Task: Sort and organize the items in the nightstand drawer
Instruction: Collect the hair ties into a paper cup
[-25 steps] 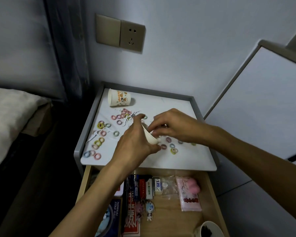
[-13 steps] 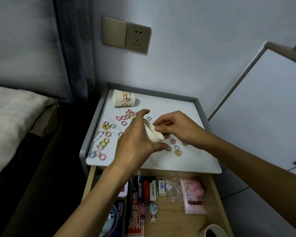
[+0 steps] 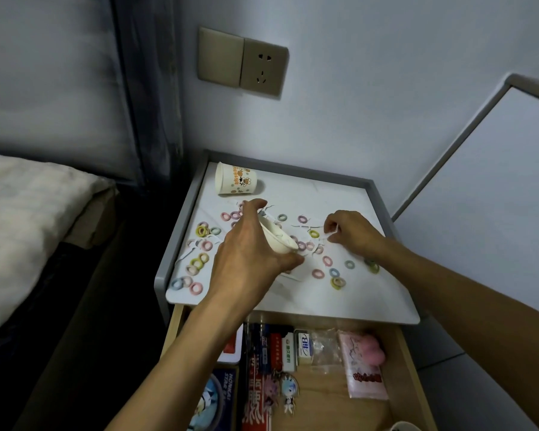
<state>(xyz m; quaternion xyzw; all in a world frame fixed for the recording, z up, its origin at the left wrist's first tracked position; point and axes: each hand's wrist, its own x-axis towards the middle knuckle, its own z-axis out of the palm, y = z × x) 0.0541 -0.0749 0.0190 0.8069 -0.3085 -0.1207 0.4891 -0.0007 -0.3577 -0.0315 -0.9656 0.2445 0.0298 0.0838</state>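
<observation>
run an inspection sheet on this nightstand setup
surface: white top, grey rim, strewn with small things
job's things: hair ties and white slips scattered on the top; open drawer holds boxes, keychains, pink packet
clutter: printed cup on its side at the back
grippers: left hand grips a tilted white cup; right hand has fingers curled at the top, grip unclear
cables: nothing seen
surroundings: socket, bed, white panel

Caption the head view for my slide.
Left hand holds a tilted paper cup among scattered hair ties; right hand pinches a white scrap.
</observation>
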